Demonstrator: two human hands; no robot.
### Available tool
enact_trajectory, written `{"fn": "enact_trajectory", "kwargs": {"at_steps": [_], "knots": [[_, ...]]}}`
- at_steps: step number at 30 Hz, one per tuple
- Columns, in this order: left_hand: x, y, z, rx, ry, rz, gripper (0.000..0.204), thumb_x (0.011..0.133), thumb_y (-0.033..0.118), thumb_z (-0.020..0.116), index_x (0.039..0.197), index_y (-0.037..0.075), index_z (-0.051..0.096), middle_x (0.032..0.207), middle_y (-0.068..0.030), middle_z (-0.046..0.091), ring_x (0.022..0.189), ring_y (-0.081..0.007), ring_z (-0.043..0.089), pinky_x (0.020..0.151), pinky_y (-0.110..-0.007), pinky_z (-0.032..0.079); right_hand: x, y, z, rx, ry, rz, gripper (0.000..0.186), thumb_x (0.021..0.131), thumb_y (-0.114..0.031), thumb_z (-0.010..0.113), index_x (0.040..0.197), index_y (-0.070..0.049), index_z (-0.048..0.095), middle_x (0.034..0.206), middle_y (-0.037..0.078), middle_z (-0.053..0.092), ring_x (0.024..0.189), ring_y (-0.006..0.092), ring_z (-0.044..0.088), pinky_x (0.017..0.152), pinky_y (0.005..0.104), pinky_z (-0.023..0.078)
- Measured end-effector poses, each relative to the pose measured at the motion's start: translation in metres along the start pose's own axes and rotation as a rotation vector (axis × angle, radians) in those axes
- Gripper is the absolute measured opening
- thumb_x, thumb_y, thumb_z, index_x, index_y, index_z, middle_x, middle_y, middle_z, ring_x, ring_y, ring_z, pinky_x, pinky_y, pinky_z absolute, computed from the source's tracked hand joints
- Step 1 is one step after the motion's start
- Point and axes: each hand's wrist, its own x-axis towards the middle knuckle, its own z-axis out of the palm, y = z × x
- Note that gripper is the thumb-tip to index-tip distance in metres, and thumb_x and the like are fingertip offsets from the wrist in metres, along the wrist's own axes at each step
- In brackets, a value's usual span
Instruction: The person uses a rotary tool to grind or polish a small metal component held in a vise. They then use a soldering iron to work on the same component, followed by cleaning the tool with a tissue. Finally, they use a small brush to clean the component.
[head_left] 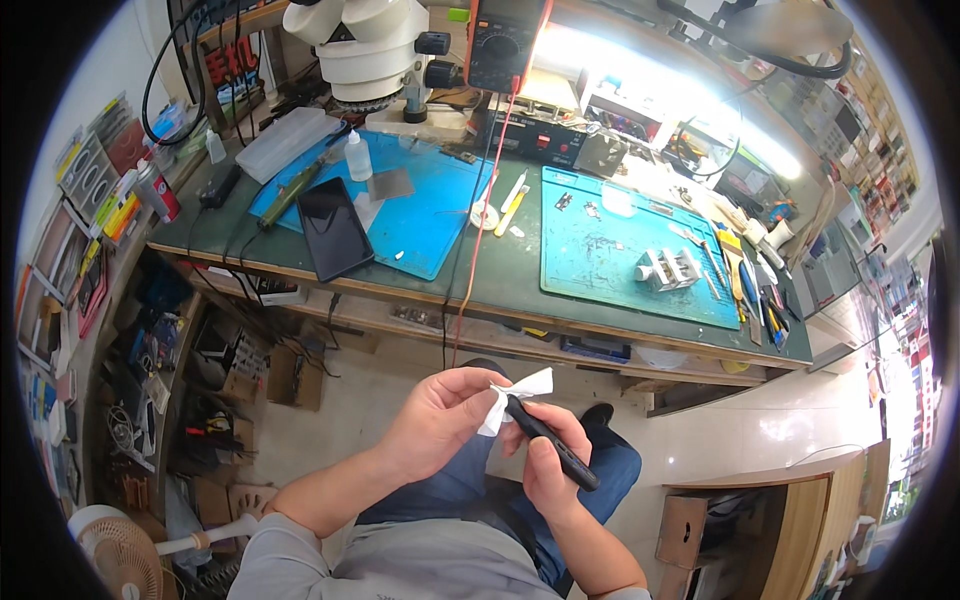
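Observation:
Above my lap, my right hand (548,462) grips a slim black device (572,464) that looks like a phone seen edge-on; its face is hidden from this angle. A crumpled white tissue (531,385) is pinched in the fingers of my left hand (440,424). The tissue touches the upper end of the device and sticks out past it. Both hands are close together, in front of the workbench (500,290) and below its edge.
A dark tablet (334,230) lies on the left blue mat (425,225), near a dropper bottle (357,157). On the right mat (600,270) stands a metal clamp (668,270); brushes (738,275) lie beside it. Red and black leads hang from a multimeter (507,45) beside a microscope (370,60).

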Motion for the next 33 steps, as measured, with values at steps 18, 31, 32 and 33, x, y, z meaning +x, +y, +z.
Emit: {"fn": "enact_trajectory", "kwargs": {"at_steps": [18,31,32,33], "knots": [[0.004,-0.006,-0.020,-0.060,0.033,-0.087,0.028,0.105,0.013,0.063,0.129,0.000,0.064,0.115,-0.0077,0.071,0.104,-0.0155,0.068,0.091,-0.033,0.054,0.005,0.001,0.001,-0.146,0.011,0.044,0.038,0.097,-0.003,0.067,0.133,0.002,0.055,0.112,0.013,0.069,0.099,0.0170,0.068,0.089,0.0302,0.055],[0.003,-0.011,-0.021,-0.104,0.053,-0.054,0.027,0.101,0.009,0.068,0.127,0.005,0.064,0.113,-0.0063,0.072,0.103,-0.0152,0.068,0.090,-0.033,0.055,0.005,-0.005,-0.005,-0.194,-0.006,0.025,0.037,0.099,-0.010,0.065,0.133,0.003,0.062,0.104,0.011,0.065,0.085,0.0150,0.067,0.075,0.0270,0.055],[0.003,-0.011,-0.021,-0.099,0.055,-0.054,0.027,0.101,0.010,0.068,0.127,0.005,0.064,0.113,-0.0062,0.072,0.102,-0.0150,0.068,0.089,-0.033,0.055,0.006,-0.005,-0.004,-0.177,0.007,0.019,0.037,0.098,-0.010,0.064,0.133,0.003,0.063,0.104,0.011,0.065,0.083,0.0149,0.067,0.073,0.0256,0.054],[0.002,-0.011,-0.023,-0.093,0.057,-0.054,0.027,0.101,0.010,0.068,0.127,0.005,0.064,0.113,-0.0062,0.072,0.101,-0.0149,0.068,0.089,-0.033,0.055,0.006,-0.005,-0.005,-0.180,0.004,0.018,0.037,0.098,-0.009,0.064,0.133,0.003,0.063,0.104,0.011,0.065,0.083,0.0149,0.067,0.073,0.0256,0.054]]}}
